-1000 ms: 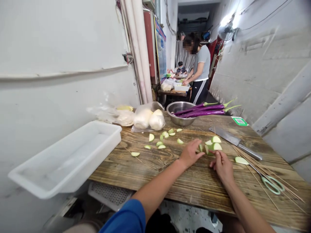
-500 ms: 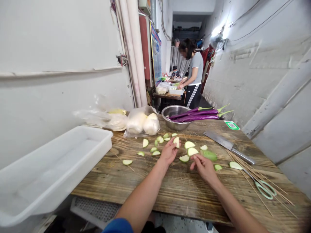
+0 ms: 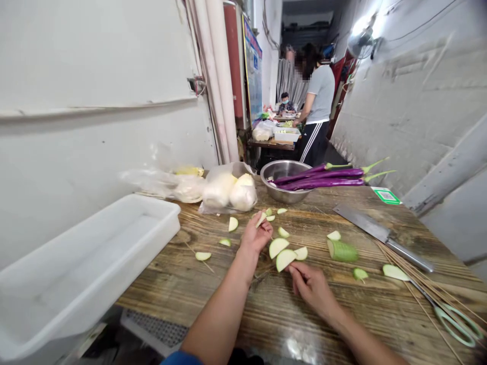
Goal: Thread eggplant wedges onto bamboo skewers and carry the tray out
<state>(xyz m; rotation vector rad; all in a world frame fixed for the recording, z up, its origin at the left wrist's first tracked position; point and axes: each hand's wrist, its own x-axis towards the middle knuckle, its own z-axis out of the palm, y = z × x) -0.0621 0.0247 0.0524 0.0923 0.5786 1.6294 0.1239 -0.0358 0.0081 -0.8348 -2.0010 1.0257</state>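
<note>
My left hand (image 3: 255, 234) has its fingers closed on a half-moon vegetable slice (image 3: 261, 219) with white flesh and green skin. To the right, my right hand (image 3: 310, 285) pinches at the lower edge of two larger vegetable slices (image 3: 285, 260). A thin stick seems to show at its fingertips, but most of it is hidden. Another slice (image 3: 302, 253) lies just beside these. More slices are scattered round both hands on the wooden table (image 3: 182, 294). A sliced green vegetable piece (image 3: 342, 250) rests right of my right hand.
At the right lie a cleaver (image 3: 365, 225), bamboo skewers (image 3: 414, 284) and green-handled scissors (image 3: 456, 324). A steel bowl (image 3: 274, 192) with purple eggplants (image 3: 331, 181) and bagged white vegetables (image 3: 230, 192) stand behind. A long white tray (image 3: 91, 243) is at the left. A person (image 3: 317, 101) works farther back.
My right hand has drawn the two larger slices down and toward my left hand. My left hand, still holding a slice, has turned and moved slightly left. The view has shifted.
</note>
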